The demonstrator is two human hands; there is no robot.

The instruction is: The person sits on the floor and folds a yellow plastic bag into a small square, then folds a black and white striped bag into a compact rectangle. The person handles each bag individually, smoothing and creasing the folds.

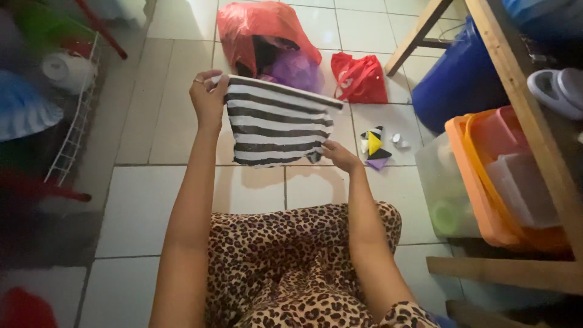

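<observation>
A black-and-white striped cloth (276, 121) hangs in front of me over the tiled floor. My left hand (206, 97) grips its upper left corner, raised, with a ring on one finger. My right hand (339, 155) pinches the lower right corner, lower down. The cloth's top edge slants down to the right and is partly folded. My lap in leopard-print fabric (291, 267) fills the bottom of the view.
A red plastic bag (261, 27) with purple contents and a smaller red bag (359, 78) lie on the floor beyond the cloth. A small coloured toy (373, 147) sits nearby. A blue barrel (455, 79), an orange basin (480, 182) and wooden shelving (516, 79) stand right. A white wire rack (76, 115) stands left.
</observation>
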